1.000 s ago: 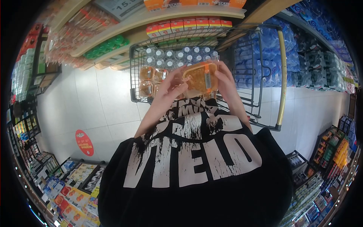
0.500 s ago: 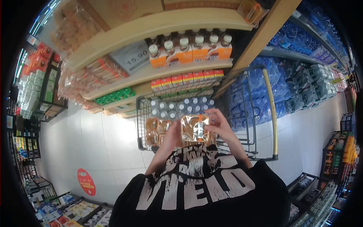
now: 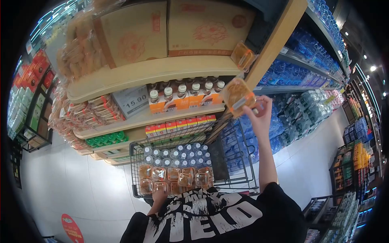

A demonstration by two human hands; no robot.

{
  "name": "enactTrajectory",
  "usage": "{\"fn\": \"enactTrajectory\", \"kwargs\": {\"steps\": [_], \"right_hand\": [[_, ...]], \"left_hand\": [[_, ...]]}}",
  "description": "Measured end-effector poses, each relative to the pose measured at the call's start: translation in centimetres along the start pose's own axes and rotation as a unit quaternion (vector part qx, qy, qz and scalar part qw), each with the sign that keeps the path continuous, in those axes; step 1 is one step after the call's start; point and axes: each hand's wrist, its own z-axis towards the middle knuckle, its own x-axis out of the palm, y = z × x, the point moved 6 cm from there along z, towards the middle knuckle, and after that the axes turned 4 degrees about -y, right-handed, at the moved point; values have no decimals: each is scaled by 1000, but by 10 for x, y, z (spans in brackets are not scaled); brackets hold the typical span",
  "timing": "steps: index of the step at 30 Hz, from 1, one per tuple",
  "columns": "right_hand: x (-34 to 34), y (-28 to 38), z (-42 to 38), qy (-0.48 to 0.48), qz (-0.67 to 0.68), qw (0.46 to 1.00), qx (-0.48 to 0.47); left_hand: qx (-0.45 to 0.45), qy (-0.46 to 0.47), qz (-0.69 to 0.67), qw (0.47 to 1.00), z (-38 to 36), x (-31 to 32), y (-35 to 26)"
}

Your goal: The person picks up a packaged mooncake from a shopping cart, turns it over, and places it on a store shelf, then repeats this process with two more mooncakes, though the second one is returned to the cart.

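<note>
- The right hand [image 3: 262, 110] is up right of centre in the frame, fingers closed on the lower right edge of a clear plastic box [image 3: 237, 94] of golden-brown food; the box tilts there, near the wooden post [image 3: 276, 42], and I can't tell if it touches anything else.
- It looks light to me, one hand being enough; the thin walls probably flex and crackle, and the smooth plastic may slip.
- The food seems soft and easily crushed, so I'd take the box by its firmer rim or opposite edges, never pressing the middle.
- The left hand [image 3: 159, 195] is low, left of centre, at the smaller boxes [image 3: 185, 179] in the shopping cart [image 3: 134, 191]; its fingertips are too unclear to say whether it grips one.
- Water bottles [image 3: 176, 155] stand behind those; another box [image 3: 242, 56] leans on the upper shelf's [image 3: 154, 73] right end.
</note>
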Motion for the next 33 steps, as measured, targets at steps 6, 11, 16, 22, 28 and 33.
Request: {"fn": "enactTrajectory", "kwargs": {"steps": [6,11,16,22,28,33], "right_hand": [[24,41,67,-15,-180,975,-128],[47,50,113,-71,-429,842,-319],[53,6,137,-49,-636,696,-329],[52,15,131,-74,-618,706,-337],[53,13,135,-81,-624,704,-329],[51,10,137,-93,-638,693,-322]], "left_hand": [[11,11,-18,1000,10,33,18],[-19,31,-48,998,9,25,18],[-4,18,-36,999,8,27,19],[-24,49,-50,997,1,13,13],[-30,49,-53,997,7,23,18],[-35,67,-57,996,7,26,20]]}}
